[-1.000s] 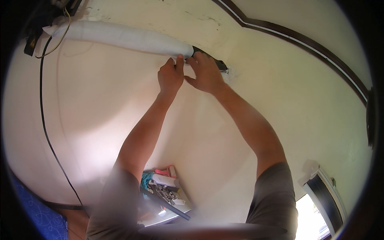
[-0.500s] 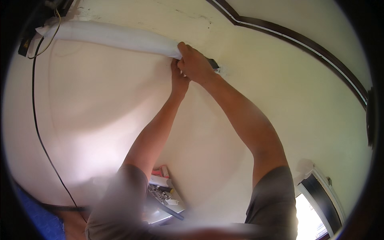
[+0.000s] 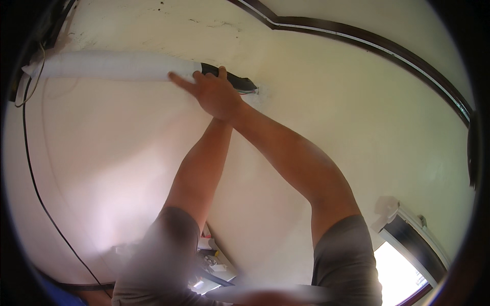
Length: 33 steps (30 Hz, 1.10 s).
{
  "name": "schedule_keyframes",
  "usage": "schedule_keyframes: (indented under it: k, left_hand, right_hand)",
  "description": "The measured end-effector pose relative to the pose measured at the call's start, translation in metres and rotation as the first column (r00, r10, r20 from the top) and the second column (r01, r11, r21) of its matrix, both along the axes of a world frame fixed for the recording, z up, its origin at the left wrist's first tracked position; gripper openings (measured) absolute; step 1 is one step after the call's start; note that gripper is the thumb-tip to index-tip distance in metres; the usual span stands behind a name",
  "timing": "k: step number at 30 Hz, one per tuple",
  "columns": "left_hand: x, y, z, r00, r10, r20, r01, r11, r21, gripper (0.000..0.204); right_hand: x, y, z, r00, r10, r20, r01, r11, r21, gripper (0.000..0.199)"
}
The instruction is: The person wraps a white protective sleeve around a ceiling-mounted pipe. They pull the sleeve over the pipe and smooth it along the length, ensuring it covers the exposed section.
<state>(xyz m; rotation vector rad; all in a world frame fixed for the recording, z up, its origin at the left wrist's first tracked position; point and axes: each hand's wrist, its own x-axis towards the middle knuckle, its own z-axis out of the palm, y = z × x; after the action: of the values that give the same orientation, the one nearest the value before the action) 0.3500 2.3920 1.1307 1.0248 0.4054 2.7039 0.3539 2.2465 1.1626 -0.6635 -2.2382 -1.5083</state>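
Right hand (image 3: 217,97), fingers spread wide, ungripping, before the white-wrapped tube (image 3: 117,66), upper centre
It blocks the left hand, whose grip I cannot tell; black cable (image 3: 31,171) hangs far left.

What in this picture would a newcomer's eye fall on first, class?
Probably the long white tube stretching across the upper left, with its black end nearer the middle. Next, the hands: the right hand overlaps that black end in view and largely hides the left hand. A dark curved trim also stands out at the upper right.
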Motion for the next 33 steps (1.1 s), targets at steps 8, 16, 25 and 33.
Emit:
schedule_keyframes:
  k: [8, 16, 25, 33]
  left_hand:
    - [0.002, 0.009, 0.009, 0.998, 0.004, 0.055, -0.007, 0.999, 0.052, 0.047]
    - [0.003, 0.019, 0.014, 0.995, -0.024, 0.102, 0.013, 0.994, 0.108, 0.044]
    - [0.004, 0.024, 0.012, 0.984, -0.106, 0.142, 0.081, 0.982, 0.171, 0.041]
    - [0.008, 0.017, 0.014, 0.946, -0.259, 0.193, 0.205, 0.944, 0.26, 0.038]
  right_hand:
    - [0.004, 0.006, 0.002, 0.994, 0.074, -0.086, -0.08, 0.995, -0.064, 0.028]
    - [0.011, 0.007, -0.014, 0.986, 0.139, -0.097, -0.134, 0.989, 0.061, 0.024]
    - [0.019, -0.005, -0.021, 0.986, 0.168, -0.011, -0.168, 0.984, -0.062, 0.019]
    - [0.031, -0.018, 0.019, 0.988, 0.115, 0.1, -0.109, 0.992, -0.056, 0.028]
